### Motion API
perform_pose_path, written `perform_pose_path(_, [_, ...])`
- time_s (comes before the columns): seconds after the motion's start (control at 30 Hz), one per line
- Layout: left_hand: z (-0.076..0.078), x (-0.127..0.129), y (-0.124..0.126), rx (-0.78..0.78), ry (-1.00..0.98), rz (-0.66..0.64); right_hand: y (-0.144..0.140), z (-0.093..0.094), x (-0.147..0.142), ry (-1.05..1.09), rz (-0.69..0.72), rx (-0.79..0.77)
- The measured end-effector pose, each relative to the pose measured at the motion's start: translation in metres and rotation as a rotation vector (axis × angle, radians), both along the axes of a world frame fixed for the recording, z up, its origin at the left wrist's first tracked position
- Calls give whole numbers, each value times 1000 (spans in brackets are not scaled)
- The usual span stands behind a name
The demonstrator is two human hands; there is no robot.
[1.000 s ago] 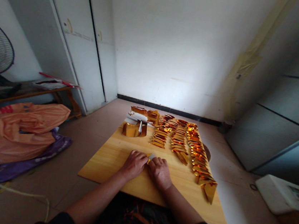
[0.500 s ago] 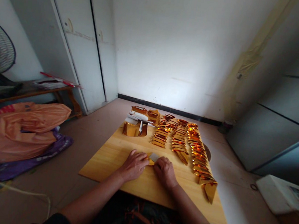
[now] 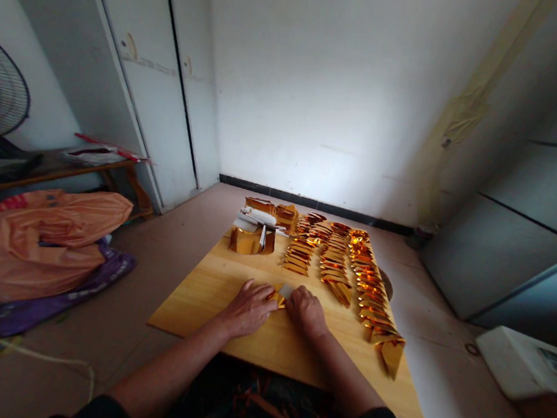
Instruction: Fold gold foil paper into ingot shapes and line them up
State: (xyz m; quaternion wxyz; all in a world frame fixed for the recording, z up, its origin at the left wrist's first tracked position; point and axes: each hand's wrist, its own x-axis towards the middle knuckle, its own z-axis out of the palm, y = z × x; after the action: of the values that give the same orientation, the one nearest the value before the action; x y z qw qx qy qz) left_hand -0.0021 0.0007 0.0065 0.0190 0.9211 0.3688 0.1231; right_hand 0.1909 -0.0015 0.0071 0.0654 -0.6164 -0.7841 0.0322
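Between my hands, on the wooden board point(image 3: 187, 306), lies a small sheet of gold foil paper point(image 3: 278, 297), partly folded, with a pale grey side showing. My left hand point(image 3: 250, 308) grips its left edge, fingers curled and thumb near the front. My right hand point(image 3: 307, 311) has its fingers bunched on the right part of the paper, hiding that end. Beyond them, folded gold paper pieces point(image 3: 336, 259) stand in several rows. A stack of gold paper sheets point(image 3: 245, 241) curves at the back left of the board.
A white roll-like bundle point(image 3: 257, 216) rests at the board's back. On the floor at left lie an orange bag point(image 3: 49, 230) and a white cord point(image 3: 45, 357). A fan point(image 3: 1, 83) stands at far left, a white box point(image 3: 523, 361) at right.
My right hand has shifted slightly left, closer to my left hand, over the paper. Less of the paper's pale side shows. My left hand stays almost where it was.
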Motion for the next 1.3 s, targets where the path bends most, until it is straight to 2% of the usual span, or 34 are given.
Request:
perform_pose_path(0.27, [2, 1, -3, 6, -5, 9, 0, -1, -3, -17, -22, 10])
perform_pose_path(0.53, [-3, 2, -3, 21, -15, 21, 1, 2, -4, 21, -64, -30])
perform_pose_path(0.77, [0, 2, -5, 4, -23, 32, 2, -4, 2, 190, -90, -16])
perform_pose_path(1.03, [-2, 3, -4, -11, -42, 48, 11, -5, 14, 404, -76, -94])
perform_pose_path(1.2, [-1, 4, -4, -32, -42, 55, 7, -2, 7, 346, -110, -68])
perform_pose_path(1.3, [-2, 5, -4, -45, -66, 66, 7, -2, 10, 337, -68, -78])
